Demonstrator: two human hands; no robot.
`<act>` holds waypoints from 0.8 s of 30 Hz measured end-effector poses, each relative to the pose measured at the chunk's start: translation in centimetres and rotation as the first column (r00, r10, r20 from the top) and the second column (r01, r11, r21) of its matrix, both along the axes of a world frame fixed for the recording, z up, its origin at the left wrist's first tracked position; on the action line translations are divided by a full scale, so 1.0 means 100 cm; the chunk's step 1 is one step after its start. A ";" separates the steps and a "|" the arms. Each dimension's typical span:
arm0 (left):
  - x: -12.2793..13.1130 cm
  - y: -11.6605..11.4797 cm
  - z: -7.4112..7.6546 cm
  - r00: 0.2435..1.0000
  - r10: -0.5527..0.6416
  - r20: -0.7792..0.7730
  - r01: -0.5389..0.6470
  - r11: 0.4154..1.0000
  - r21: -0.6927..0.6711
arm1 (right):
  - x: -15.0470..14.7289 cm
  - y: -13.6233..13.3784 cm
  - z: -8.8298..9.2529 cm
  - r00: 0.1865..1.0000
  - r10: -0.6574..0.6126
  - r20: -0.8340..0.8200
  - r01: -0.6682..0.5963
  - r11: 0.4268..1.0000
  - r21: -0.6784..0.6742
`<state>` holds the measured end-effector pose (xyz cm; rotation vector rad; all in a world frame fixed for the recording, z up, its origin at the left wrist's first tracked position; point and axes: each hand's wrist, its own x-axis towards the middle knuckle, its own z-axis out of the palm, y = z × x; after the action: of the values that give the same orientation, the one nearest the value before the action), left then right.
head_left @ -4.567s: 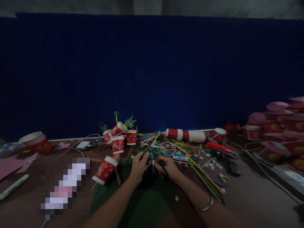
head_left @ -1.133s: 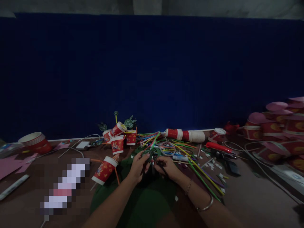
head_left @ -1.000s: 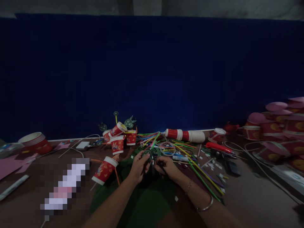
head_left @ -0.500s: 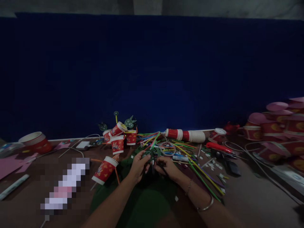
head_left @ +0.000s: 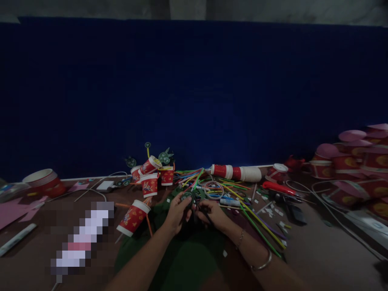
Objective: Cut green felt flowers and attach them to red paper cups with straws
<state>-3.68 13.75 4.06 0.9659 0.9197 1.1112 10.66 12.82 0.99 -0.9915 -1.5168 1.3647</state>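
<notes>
My left hand [head_left: 178,208] is closed on a small dark green paper cutout [head_left: 186,196] with pale markings, held between thumb and fingers. Close beside it, my right hand [head_left: 214,214] is closed round dark-handled scissors [head_left: 206,217]; their blades are hard to make out against the dark background. A dark green sheet [head_left: 163,212] lies under and around the hands. To the left, a red paper cup [head_left: 133,218] with a white rim lies tilted, an orange pipe cleaner [head_left: 149,224] beside it. Just beyond the hands spreads a heap of coloured pipe cleaners [head_left: 233,192].
Behind stand several red cups [head_left: 149,185] with green cutouts [head_left: 165,156]. A stack of cups [head_left: 242,173] lies on its side. At right are a red-handled tool [head_left: 280,188], white paper scraps [head_left: 268,211], a cable [head_left: 333,214] and pink-topped cups [head_left: 348,161]. A marker [head_left: 18,239] lies far left.
Both hands stay almost in place, still on the cutout and scissors. The whole view has shifted very slightly; nothing else has visibly moved.
</notes>
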 end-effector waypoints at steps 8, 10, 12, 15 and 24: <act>-0.001 0.003 -0.005 0.999 -0.003 -0.034 0.003 1.000 -0.019 | 0.000 0.000 0.000 0.999 -0.024 0.028 0.024 1.000 -0.005; -0.001 0.003 -0.005 0.999 0.003 -0.034 -0.003 1.000 -0.027 | 0.000 -0.001 0.001 0.999 -0.031 0.023 0.031 1.000 0.004; -0.001 0.002 -0.003 0.999 0.001 -0.033 -0.002 1.000 -0.028 | 0.000 -0.001 0.002 1.000 -0.030 0.003 0.030 1.000 0.010; -0.001 0.000 0.000 1.000 0.002 -0.030 -0.002 1.000 -0.017 | 0.000 -0.001 0.000 1.000 -0.021 -0.006 0.021 1.000 0.021; -0.001 0.001 -0.005 0.999 0.016 -0.047 -0.016 1.000 -0.017 | 0.001 -0.001 0.002 1.000 0.010 0.014 -0.010 1.000 -0.004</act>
<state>-3.80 13.89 3.53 0.9753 0.9746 1.0968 10.72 12.71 1.22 -0.9999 -1.5317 1.3707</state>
